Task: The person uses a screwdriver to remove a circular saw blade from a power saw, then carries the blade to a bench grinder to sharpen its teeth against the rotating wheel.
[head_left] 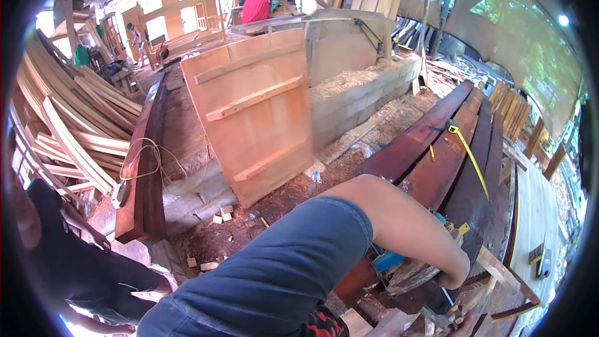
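Observation:
An arm in a dark blue sleeve, seemingly my left, reaches from the bottom left across to the lower right. My left hand [450, 279] bends down at the wrist beside a rough piece of wood [409, 278]; its fingers are largely hidden. Under the forearm shows a blue power tool [388, 261], mostly covered by the arm. A thin metal rod or blade [447, 296] lies just below the hand, amid cluttered wood pieces. Dark reddish planks [415, 140] extend beyond the arm, with a yellow tape measure [469, 157] pulled out across them. My right hand cannot be made out.
A wooden panel with battens [253, 112] leans upright near a low block wall [368, 109]. At left are a dark beam [145, 168] with a cord and stacked pale strips [75, 125]. A person in dark clothes [93, 268] stands close left; others work behind.

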A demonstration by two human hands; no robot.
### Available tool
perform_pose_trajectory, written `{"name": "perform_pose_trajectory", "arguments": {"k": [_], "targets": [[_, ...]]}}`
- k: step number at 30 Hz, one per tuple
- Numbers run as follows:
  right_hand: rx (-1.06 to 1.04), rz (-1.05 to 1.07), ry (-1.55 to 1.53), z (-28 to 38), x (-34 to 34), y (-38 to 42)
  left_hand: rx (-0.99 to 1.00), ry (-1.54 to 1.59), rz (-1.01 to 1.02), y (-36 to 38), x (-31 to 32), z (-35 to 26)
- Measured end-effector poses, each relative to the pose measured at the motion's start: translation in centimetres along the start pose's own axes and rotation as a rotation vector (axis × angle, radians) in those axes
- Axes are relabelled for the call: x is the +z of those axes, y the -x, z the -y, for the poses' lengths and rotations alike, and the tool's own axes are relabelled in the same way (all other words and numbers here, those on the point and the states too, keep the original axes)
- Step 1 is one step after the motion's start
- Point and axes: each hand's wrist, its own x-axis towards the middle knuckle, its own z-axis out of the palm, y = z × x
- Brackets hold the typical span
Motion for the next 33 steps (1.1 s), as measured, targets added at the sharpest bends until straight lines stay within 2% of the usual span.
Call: {"name": "perform_pose_trajectory", "arguments": {"k": [9,17,18,21,22,28,31,33], "targets": [[0.247,0.191,-0.336,2.4,-0.7,-0.8,-0.051,0.074,0.088,0.0,-0.4,-0.2],[0.397,0.285,-0.451,2.4,-1.1,-0.2,-0.009,0.016,0.118,-0.2,-0.3,0.1],[0.418,0.293,-0.467,2.3,-1.1,0.0,0.007,0.009,0.144,-2.6,-0.1,0.7],[0.463,0.382,-0.475,2.2,-0.8,0.5,-0.019,-0.001,0.178,-3.1,-0.2,0.6],[0.56,0.253,-0.632,4.4,-0.1,1.3,-0.039,-0.004,0.184,-2.6,-0.4,0.4],[0.367,0.4,-0.316,5.0,-1.4,-0.1,-0.045,0.002,0.178,-0.8,-0.7,0.1],[-0.204,0.577,0.008,4.9,-1.1,-1.1,-0.039,0.028,0.153,-0.1,-0.8,0.0],[-0.271,0.657,0.315,8.2,-0.9,-1.9,-0.051,0.054,0.151,-1.2,-0.6,0.1]]}}
